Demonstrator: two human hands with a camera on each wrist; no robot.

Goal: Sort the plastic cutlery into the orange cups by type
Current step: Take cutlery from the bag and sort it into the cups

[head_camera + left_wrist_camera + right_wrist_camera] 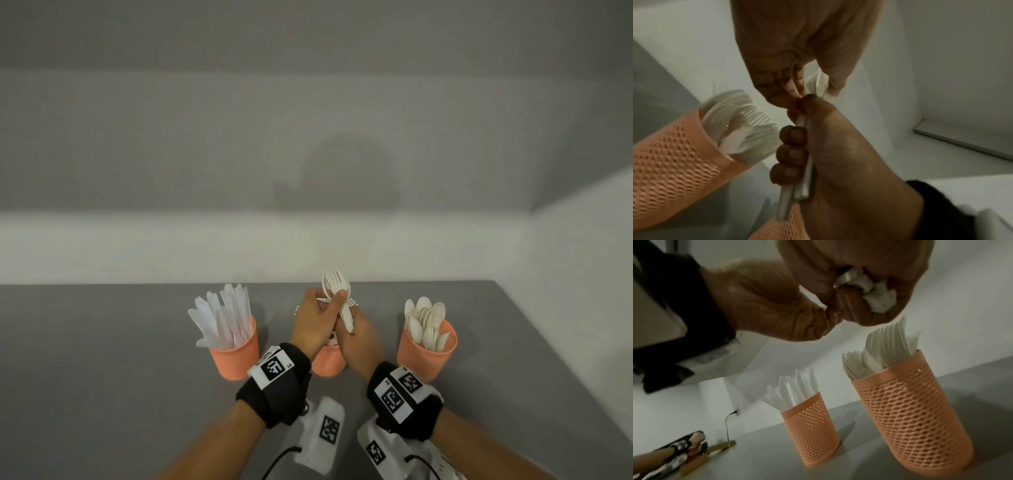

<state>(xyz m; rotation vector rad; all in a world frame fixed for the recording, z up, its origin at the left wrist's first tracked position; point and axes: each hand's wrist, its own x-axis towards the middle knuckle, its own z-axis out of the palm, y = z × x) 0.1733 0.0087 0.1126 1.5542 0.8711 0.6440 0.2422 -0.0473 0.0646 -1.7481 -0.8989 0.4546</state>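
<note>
Head view: from above and behind the forearms, facing forward and down across the flat grey tabletop (102, 342) to a pale wall; all three perforated orange plastic cups appear, mid-distance. Left wrist view: very close, looking along the left hand (793, 40) toward the right hand (838, 154); the fork-filled orange mesh cup (674, 162) lies tilted at lower left. Right wrist view: low, near the tabletop, tilted upward beneath both hands; it shares the fork-filled cup (914, 410) with the left wrist view, and the knife-filled orange mesh cup (812, 431) with the head view (234, 359).
</note>
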